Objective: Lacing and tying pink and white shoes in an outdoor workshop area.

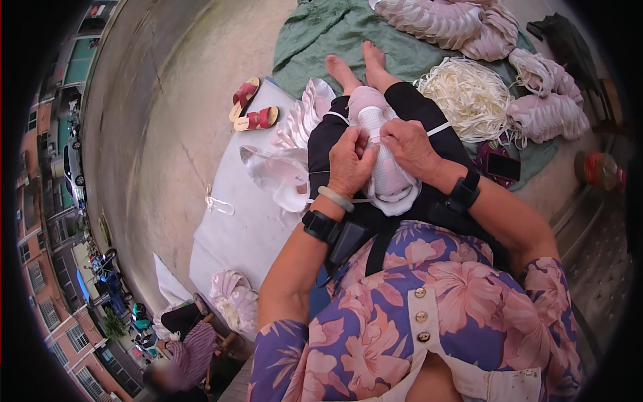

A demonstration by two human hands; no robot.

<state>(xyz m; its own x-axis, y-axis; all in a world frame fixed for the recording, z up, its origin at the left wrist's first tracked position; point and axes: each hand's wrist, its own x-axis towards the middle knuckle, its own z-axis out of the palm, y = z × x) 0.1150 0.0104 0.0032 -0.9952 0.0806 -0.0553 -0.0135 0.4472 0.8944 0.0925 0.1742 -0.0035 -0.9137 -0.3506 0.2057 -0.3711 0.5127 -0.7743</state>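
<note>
A pink-and-white shoe upper point(387, 175) lies lengthwise on my lap, its pink toe pointing away from me and its white-lined opening toward me. My left hand point(351, 161) is closed at the left side of its lacing area, fingers curled and thumb pressed in. My right hand point(410, 149) pinches the opposite edge, its fingertips close to the left ones. Any lace between the fingertips is too small to make out. Beside my left thigh, several more pale pink uppers point(274, 175) lie on a white sheet point(221, 234).
A heap of white laces point(463, 97) and bundled uppers point(549, 117) rest on green cloth point(321, 40) at right. Near them are a phone point(502, 166) and a bottle point(598, 169). Red sandals point(256, 118) sit at left; another person point(194, 348) sits lower left.
</note>
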